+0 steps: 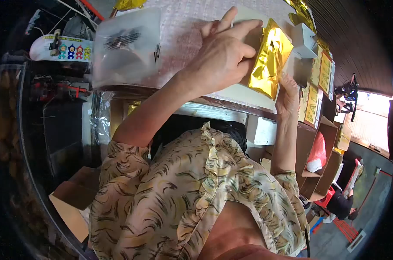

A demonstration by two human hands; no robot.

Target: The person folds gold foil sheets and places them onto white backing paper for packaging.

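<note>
Left hand (224, 51), fingers spread, flanks the gold packet (271, 60) at nine o'clock; right hand (288, 96), grip hidden from here, likely steadies five o'clock.

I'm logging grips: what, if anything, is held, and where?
The gold foil packet, apparently by its lower right edge in the right hand; whether the left hand also grips it cannot be told.

We extend our left forearm (157, 108) diagonally toward the upper centre; the left hand (224, 54) faces back-up, fingers spread, thumb apart. We hold our right forearm (285, 138) near-vertical, right of centre; the right hand's (288, 96) thumb points upward, fingers largely hidden.
</note>
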